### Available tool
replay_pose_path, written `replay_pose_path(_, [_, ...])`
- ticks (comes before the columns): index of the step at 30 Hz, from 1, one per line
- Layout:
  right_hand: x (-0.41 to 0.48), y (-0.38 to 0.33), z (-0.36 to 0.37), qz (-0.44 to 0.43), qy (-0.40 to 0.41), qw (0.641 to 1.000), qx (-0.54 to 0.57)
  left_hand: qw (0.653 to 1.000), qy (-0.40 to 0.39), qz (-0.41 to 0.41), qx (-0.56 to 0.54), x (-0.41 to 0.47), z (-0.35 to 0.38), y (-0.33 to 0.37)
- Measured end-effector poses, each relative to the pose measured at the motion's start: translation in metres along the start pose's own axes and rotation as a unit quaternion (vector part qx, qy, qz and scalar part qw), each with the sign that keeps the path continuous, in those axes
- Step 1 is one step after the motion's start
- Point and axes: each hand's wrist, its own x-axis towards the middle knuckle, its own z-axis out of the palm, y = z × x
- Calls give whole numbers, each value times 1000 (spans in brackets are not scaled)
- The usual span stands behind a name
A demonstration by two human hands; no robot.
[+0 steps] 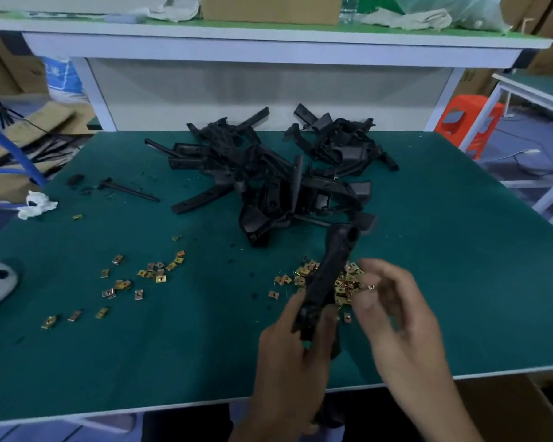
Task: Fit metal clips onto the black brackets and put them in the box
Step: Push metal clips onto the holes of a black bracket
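Head view: my left hand (296, 342) grips the black bracket (328, 275) by its near end. Its long axis points far-right, close to the table (173, 362) near edge. My right hand (396, 314) is blurred, so I cannot tell its grip.

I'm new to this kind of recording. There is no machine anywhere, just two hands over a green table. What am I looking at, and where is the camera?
There is no robot here: a person works with bare hands, and the single picture comes from a camera worn on their head, looking forward and down.

The left hand grips one black bracket by its near end, raised over the green table. The right hand hovers beside it with curled fingers. A gold glint at its fingertips may be a clip, but motion blur leaves that unsure.

On the table lie a heap of black brackets, a pile of metal clips under the hands, and loose clips to the left. A cardboard box sits below the table's near right edge.
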Motion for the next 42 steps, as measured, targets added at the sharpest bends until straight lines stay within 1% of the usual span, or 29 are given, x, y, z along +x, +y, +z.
replay_pose_path(1, [-7, 12, -5, 20, 2, 1000, -20, 1000, -13, -20, -16, -3, 5, 4])
replay_pose_path(3, [-21, 34, -5, 88, -40, 994, 53, 998, -56, -38, -18, -6, 14, 6])
replay_pose_path(4, [-27, 42, -2, 129, -55, 985, 102, 996, -80, -27, 9, -4, 16, 5])
replay_pose_path(5, [-29, 47, 1, 161, -44, 975, 148, 993, -104, -4, 47, -1, 17, 4])
replay_pose_path(6, [-29, 51, 3, 177, -16, 970, 167, 988, -122, 25, 90, 3, 15, 0])
replay_pose_path(7, [-27, 54, 3, 182, 16, 968, 170, 983, -118, 52, 132, 8, 12, -9])
replay_pose_path(8, [-23, 58, 2, 180, 51, 970, 157, 978, -91, 64, 175, 14, 5, -20])
replay_pose_path(10, [-10, 66, 1, 165, 105, 972, 131, 959, -13, 71, 274, 30, -11, -44])
replay_pose_path(11, [-4, 70, 1, 155, 118, 973, 121, 948, 9, 61, 312, 37, -19, -55])
replay_pose_path(12, [1, 72, 2, 144, 122, 976, 108, 939, 11, 50, 341, 44, -26, -64])
replay_pose_path(14, [10, 77, 7, 122, 121, 982, 78, 924, -22, 30, 379, 54, -34, -77])
replay_pose_path(16, [13, 84, 13, 107, 103, 988, 41, 920, -42, 27, 388, 60, -37, -83])
replay_pose_path(19, [11, 95, 17, 80, 86, 992, -43, 938, -21, 36, 345, 61, -37, -82])
replay_pose_path(21, [9, 100, 17, 60, 88, 991, -84, 957, 5, 24, 288, 58, -40, -82])
replay_pose_path(23, [7, 101, 17, 45, 92, 989, -110, 982, 23, -23, 185, 57, -43, -82])
replay_pose_path(26, [9, 101, 18, 37, 89, 988, -122, 996, 47, -54, 48, 60, -47, -80])
replay_pose_path(28, [10, 101, 18, 33, 91, 988, -124, 996, 49, -72, -31, 62, -49, -81])
replay_pose_path(30, [11, 100, 18, 33, 87, 988, -120, 991, 32, -89, -91, 61, -50, -82])
replay_pose_path(32, [10, 100, 18, 28, 78, 990, -118, 986, 23, -98, -135, 59, -51, -83])
replay_pose_path(36, [10, 98, 19, 12, 65, 991, -120, 966, 34, -126, -222, 57, -55, -82])
replay_pose_path(38, [10, 99, 20, 6, 61, 990, -128, 960, 24, -133, -244, 57, -57, -80])
replay_pose_path(42, [10, 104, 21, 16, 60, 989, -134, 962, 7, -129, -239, 56, -57, -78])
